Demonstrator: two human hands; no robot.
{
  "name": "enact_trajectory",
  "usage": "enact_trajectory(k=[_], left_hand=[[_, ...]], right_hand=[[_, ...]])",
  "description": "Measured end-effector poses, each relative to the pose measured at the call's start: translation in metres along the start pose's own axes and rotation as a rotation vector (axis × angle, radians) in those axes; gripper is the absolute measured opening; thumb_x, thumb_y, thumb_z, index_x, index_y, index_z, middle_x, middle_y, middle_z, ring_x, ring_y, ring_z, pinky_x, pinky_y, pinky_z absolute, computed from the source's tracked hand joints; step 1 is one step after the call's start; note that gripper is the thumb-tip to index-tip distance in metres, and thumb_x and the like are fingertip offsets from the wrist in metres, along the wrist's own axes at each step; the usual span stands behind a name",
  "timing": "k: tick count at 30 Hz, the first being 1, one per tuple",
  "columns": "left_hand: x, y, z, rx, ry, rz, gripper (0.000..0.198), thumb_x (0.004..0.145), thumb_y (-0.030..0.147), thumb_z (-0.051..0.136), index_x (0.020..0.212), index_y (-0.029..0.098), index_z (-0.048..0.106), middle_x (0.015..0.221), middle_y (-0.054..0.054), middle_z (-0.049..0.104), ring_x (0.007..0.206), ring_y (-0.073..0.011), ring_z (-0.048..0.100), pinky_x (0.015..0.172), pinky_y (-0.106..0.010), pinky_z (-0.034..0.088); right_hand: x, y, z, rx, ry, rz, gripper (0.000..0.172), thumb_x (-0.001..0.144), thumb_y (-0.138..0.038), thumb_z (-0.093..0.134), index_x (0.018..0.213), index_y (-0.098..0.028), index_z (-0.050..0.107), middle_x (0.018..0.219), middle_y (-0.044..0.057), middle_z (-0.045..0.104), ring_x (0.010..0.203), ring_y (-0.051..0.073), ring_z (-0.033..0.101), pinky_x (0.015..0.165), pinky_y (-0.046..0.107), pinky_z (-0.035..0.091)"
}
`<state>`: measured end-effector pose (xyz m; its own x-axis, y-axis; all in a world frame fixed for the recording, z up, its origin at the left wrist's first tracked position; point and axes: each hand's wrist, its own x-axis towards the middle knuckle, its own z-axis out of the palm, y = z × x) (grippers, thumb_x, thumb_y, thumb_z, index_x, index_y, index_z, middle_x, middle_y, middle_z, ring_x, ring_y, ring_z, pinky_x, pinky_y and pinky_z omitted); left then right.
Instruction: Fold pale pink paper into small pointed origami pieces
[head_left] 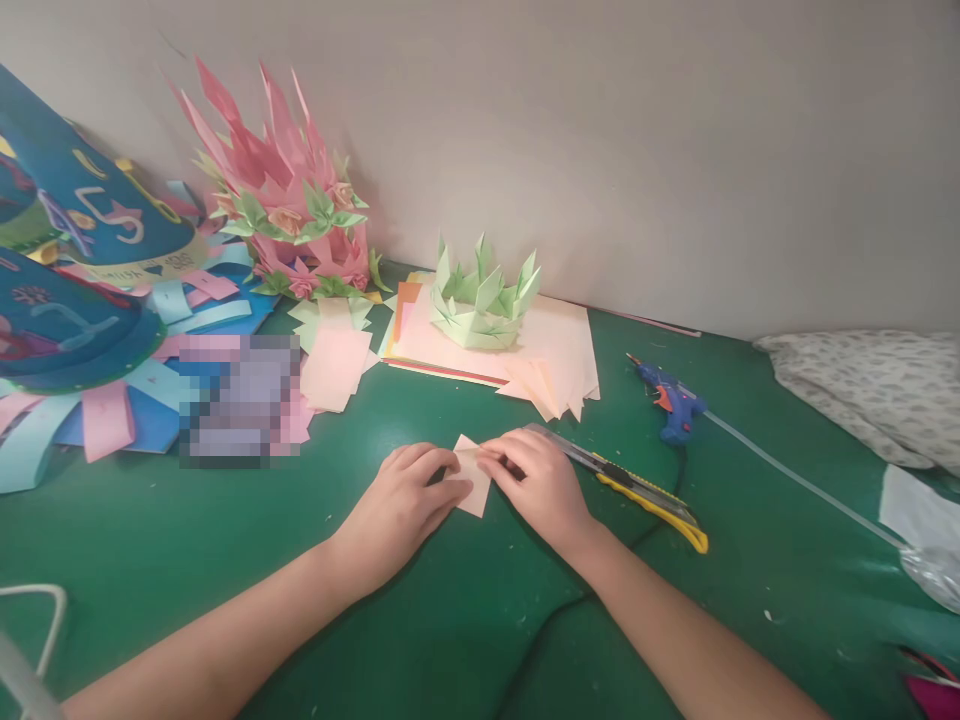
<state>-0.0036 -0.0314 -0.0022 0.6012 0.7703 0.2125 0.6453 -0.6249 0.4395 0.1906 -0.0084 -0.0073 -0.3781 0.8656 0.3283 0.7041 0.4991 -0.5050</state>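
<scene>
A small piece of pale pink paper (474, 484) lies on the green table between my two hands. My left hand (411, 492) is closed on its left side, thumb and fingers at the edge. From the upper right, my right hand (534, 480) pinches the paper's other edge with thumb and forefinger. A yellow-handled utility knife (637, 487) rests just right of my right hand. Behind the hands, folded pale peach paper pieces (541, 384) sit at the front of a stack of coloured sheets (570, 335). On that stack stands a green folded-paper crown (484, 310).
A blue glue gun (676, 408) with a long glue stick lies at the right. Toward the left are pink paper squares (336, 368), a tall pink paper flower crown (300, 225), and blue cone hats (75, 335) with paper strips. A patterned cloth (870, 390) lies far right.
</scene>
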Motion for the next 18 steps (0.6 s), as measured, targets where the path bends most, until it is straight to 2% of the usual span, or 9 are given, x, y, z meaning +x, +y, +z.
enact_trajectory(k=[3,8,11,16,18], left_hand=[[-0.0001,-0.0004,0.0007,-0.032,-0.008,0.028,0.025,0.090,0.019,0.038,0.102,0.023,0.060,0.110,-0.006,0.057,0.102,-0.0203,0.049,0.087,-0.038,0.041],[-0.0010,-0.0006,0.0013,-0.008,0.020,-0.009,0.024,0.090,0.022,0.040,0.099,0.024,0.061,0.120,-0.008,0.052,0.112,-0.0226,0.045,0.091,-0.041,0.039],[-0.0003,-0.0002,0.0006,0.004,0.007,-0.024,0.024,0.090,0.024,0.039,0.097,0.024,0.062,0.119,-0.007,0.053,0.113,-0.0228,0.044,0.091,-0.042,0.039],[0.0006,0.0003,-0.0006,0.004,0.013,-0.003,0.024,0.090,0.024,0.039,0.096,0.024,0.062,0.117,-0.007,0.054,0.110,-0.0216,0.046,0.090,-0.041,0.039],[0.0005,-0.0001,-0.0002,-0.001,0.019,0.002,0.024,0.091,0.024,0.038,0.096,0.024,0.062,0.118,-0.006,0.054,0.110,-0.0212,0.046,0.090,-0.040,0.039]], right_hand=[[0.0031,-0.0002,-0.0003,0.002,-0.020,0.093,0.006,0.081,-0.019,0.058,0.076,-0.019,0.061,0.067,-0.001,0.058,0.065,0.014,0.051,0.062,0.026,0.040],[0.0056,-0.0012,0.0000,-0.004,-0.008,0.126,0.007,0.079,-0.019,0.059,0.073,-0.019,0.062,0.069,0.000,0.059,0.065,0.014,0.051,0.061,0.025,0.039],[0.0077,-0.0010,0.0005,0.002,-0.011,0.136,0.009,0.079,-0.021,0.060,0.071,-0.018,0.062,0.068,0.000,0.058,0.064,0.014,0.051,0.059,0.025,0.038],[0.0104,-0.0010,0.0054,0.016,-0.022,0.150,0.015,0.080,-0.033,0.059,0.080,-0.018,0.062,0.074,0.001,0.059,0.061,0.012,0.050,0.058,0.024,0.037],[0.0103,-0.0016,0.0077,-0.005,-0.009,0.145,0.016,0.082,-0.032,0.057,0.076,-0.018,0.061,0.073,0.001,0.059,0.062,0.012,0.050,0.059,0.024,0.036]])
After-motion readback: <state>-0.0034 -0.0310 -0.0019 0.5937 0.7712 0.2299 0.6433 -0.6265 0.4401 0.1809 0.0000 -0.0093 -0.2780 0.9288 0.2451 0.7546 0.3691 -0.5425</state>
